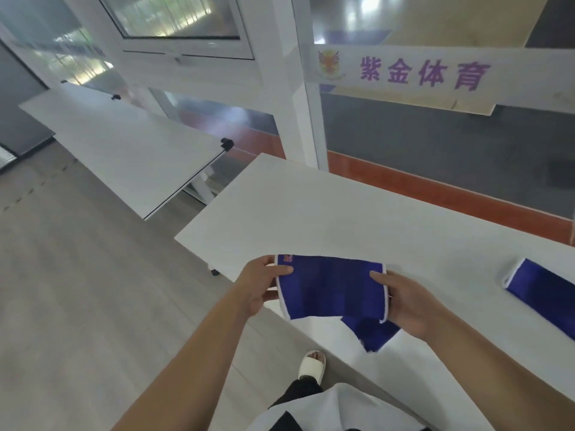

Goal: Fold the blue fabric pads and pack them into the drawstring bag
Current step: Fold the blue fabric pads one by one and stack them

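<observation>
bare white table (311, 213) ahead — blue pad (547, 293) far right

Two bare forearms reach in from 7 and 4 o'clock; the bare left grip (261, 284) and bare right grip (407, 303) each pinch an end of a white-trimmed blue fabric pad (333, 287), thumbs on top.

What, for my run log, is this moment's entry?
left hand: grips blue pad; right hand: grips same pad; far-right pad: on table

Bright, even daylight from windows (180, 17); glare on glass. Soft shadows on bench (311, 206). Slight blur; wide-angle bending at edges.
</observation>
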Tool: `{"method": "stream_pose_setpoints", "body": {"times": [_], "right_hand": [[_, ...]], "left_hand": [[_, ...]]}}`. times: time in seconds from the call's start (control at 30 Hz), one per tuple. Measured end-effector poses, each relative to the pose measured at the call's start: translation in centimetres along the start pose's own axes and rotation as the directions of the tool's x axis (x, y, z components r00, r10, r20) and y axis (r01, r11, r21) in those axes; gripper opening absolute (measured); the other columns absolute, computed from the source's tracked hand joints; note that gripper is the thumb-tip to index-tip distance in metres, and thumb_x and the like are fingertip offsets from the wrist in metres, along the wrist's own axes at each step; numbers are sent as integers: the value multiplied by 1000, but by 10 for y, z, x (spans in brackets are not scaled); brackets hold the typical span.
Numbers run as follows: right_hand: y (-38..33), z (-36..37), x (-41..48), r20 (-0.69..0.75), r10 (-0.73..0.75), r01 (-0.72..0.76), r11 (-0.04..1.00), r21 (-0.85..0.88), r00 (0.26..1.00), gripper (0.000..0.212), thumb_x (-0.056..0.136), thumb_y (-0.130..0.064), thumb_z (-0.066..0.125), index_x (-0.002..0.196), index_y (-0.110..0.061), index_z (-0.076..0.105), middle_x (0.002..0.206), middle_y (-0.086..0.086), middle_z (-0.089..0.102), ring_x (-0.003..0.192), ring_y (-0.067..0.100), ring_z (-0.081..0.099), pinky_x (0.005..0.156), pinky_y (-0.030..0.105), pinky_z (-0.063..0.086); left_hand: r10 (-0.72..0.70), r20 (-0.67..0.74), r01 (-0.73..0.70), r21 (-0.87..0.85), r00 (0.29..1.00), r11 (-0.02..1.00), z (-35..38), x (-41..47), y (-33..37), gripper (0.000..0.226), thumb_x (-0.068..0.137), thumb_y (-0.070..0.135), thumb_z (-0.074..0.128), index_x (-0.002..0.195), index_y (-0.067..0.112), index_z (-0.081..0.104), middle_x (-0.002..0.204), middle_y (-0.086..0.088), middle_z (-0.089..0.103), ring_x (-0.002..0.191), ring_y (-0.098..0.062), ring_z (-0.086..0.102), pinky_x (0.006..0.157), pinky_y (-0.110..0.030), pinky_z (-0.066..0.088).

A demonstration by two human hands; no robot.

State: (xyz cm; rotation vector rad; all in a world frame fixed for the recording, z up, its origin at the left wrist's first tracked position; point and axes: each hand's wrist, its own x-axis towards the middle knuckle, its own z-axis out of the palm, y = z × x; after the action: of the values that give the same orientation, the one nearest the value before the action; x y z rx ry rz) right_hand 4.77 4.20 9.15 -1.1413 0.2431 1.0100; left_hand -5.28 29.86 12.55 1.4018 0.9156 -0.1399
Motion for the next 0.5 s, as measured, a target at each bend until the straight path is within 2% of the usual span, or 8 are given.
{"method": "stream_pose_setpoints", "body": {"times": [0.13, 0.23, 0.27, 0.33, 0.43, 0.5], "right_hand": [[5, -9, -15, -161, -136, 117, 986, -122, 978, 16, 96, -11, 61, 105, -3, 71, 99, 18, 76, 77, 29, 73, 75, 42, 59], [2, -3, -28, -240, -318, 250, 928, -276, 917, 20, 96, -18, 60, 88, -1, 66, 84, 24, 69, 71, 32, 62, 67, 42, 48], [2, 1, -33, -257, -381, 290, 899, -329, 888, 22, 96, -19, 59, 83, -2, 63, 78, 19, 67, 70, 33, 59, 66, 41, 45], [2, 10, -45, -269, -474, 355, 850, -389, 839, 21, 99, -19, 57, 83, -9, 68, 79, 9, 72, 73, 33, 66, 68, 41, 52], [2, 15, -61, -271, -526, 444, 841, -310, 806, 23, 101, -20, 54, 88, -22, 73, 87, 6, 76, 83, 26, 72, 79, 37, 58], [5, 7, -68, -263, -531, 469, 842, -266, 805, 20, 100, -19, 57, 91, -25, 74, 90, 2, 77, 86, 23, 73, 80, 37, 58]], "left_hand": [[171, -65, -167, 57, 983, 984, 47, -15, -3, 27, 91, 4, 55, 112, 13, 69, 100, -13, 77, 79, -25, 71, 71, -41, 60], [326, -24, -318, 161, 945, 934, 96, -31, -3, 26, 92, 15, 53, 110, 27, 68, 97, -1, 77, 89, -25, 73, 83, -50, 61], [356, 3, -351, 182, 934, 919, 112, -36, -3, 25, 92, 19, 54, 110, 30, 66, 98, 3, 76, 91, -22, 73, 83, -50, 60], [403, 46, -404, 198, 914, 893, 139, -45, -6, 21, 94, 24, 57, 113, 33, 63, 102, 7, 75, 93, -17, 73, 85, -47, 60], [472, 117, -486, 182, 874, 855, 167, -60, -9, 17, 99, 31, 56, 112, 30, 67, 103, 11, 75, 92, -11, 73, 88, -40, 60], [434, 204, -465, 138, 877, 874, 172, -67, -11, 23, 102, 35, 50, 113, 29, 70, 102, 9, 75, 92, -13, 74, 89, -41, 61]]}}
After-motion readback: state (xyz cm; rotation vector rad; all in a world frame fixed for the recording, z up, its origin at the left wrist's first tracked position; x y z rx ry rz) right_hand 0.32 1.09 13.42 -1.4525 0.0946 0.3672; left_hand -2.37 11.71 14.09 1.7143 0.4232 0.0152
